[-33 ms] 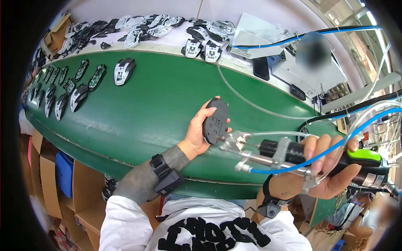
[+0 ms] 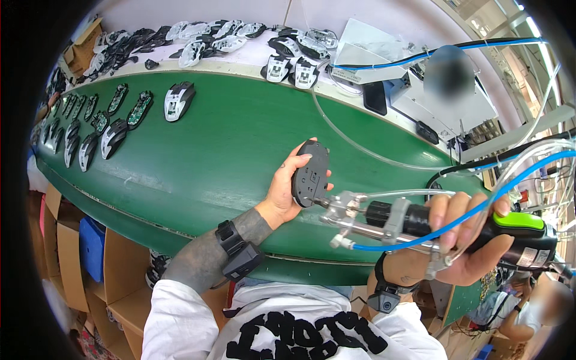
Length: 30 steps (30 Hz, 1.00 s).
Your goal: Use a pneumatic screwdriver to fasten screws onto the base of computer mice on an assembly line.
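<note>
My left hand (image 2: 287, 183) grips a black computer mouse (image 2: 312, 174) with its underside turned up, thumb on its left edge and fingers behind it. My right hand (image 2: 471, 240) is wrapped around a black electric screwdriver (image 2: 414, 221) with a green lever, metal clamps and air tubes. The screwdriver lies almost level, and its thin bit reaches the near end of the mouse underside. Whether a screw sits under the bit is too small to tell. Both hands are above the green conveyor belt (image 2: 228, 156).
Opened mouse halves with green circuit boards (image 2: 141, 108) lie on the belt at left, near a white-and-black mouse shell (image 2: 179, 102). More shells (image 2: 228, 44) line the white ledge behind. Tubes (image 2: 354, 149) cross the right side. Cardboard boxes (image 2: 129, 264) stand below left; another person (image 2: 519, 318) is at lower right.
The screwdriver body has shifted slightly left, while its front fitting sits a little farther from the mouse and looks sharper. My left hand and the mouse are nearly unmoved.
</note>
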{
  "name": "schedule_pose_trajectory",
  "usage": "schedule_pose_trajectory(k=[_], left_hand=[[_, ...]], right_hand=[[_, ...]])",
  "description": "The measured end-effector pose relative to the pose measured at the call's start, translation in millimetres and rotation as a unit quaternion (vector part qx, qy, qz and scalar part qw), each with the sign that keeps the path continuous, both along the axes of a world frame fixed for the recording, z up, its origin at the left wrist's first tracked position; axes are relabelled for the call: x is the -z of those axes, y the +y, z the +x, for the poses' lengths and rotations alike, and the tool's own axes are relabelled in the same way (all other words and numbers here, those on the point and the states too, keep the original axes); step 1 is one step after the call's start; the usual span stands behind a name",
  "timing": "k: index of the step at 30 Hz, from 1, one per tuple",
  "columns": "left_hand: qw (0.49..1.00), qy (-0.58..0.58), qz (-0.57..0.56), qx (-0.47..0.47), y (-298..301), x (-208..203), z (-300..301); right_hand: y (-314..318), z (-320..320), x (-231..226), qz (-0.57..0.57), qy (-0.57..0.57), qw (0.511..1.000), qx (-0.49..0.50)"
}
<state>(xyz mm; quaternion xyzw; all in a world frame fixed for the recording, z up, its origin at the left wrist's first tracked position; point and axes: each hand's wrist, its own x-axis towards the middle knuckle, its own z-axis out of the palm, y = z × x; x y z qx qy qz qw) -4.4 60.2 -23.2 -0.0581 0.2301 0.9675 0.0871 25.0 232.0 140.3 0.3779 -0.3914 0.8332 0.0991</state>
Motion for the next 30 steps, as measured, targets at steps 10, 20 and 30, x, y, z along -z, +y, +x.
schedule_pose_trajectory(k=[10, 20, 30], left_hand=[[0.999, 0.018, 0.015, 0.031, -1, -5, 5], [0.998, 0.037, 0.046, -0.006, 4, -14, 14], [0.996, -0.009, -0.026, -0.089, -11, -5, -1]], right_hand=[[-13, 6, 2, 0.004, 0.0, 1.0, 0.024], [-16, 6, 3, -0.004, -0.005, 1.0, 0.014], [2, 2, -12, -0.005, 0.016, 1.0, -0.016]])
